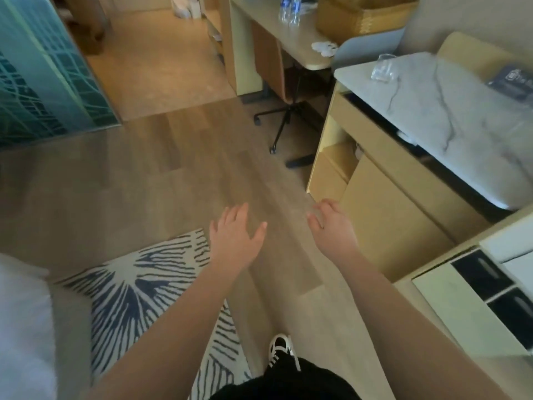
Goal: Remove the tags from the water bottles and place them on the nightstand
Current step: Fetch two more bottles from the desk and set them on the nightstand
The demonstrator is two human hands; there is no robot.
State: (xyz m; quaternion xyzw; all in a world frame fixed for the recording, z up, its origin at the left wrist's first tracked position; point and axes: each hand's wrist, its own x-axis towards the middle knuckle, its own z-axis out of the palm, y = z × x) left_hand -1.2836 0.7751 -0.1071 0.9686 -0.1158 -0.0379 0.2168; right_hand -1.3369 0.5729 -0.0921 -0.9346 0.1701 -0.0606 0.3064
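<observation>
Two clear water bottles (290,10) with blue labels stand on a beige desk (302,53) at the top of the head view, far from both hands. Whether tags hang on them is too small to tell. My left hand (235,232) and my right hand (334,223) are stretched out over the wooden floor, fingers apart, with nothing in them. No nightstand can be made out for certain.
A marble-topped cabinet (450,105) with a glass (383,67) and a dark card (513,82) stands at the right. A wicker basket (363,18) sits on the desk, an office chair (285,90) under it. A patterned rug (138,284) lies lower left, a glass partition (37,76) upper left.
</observation>
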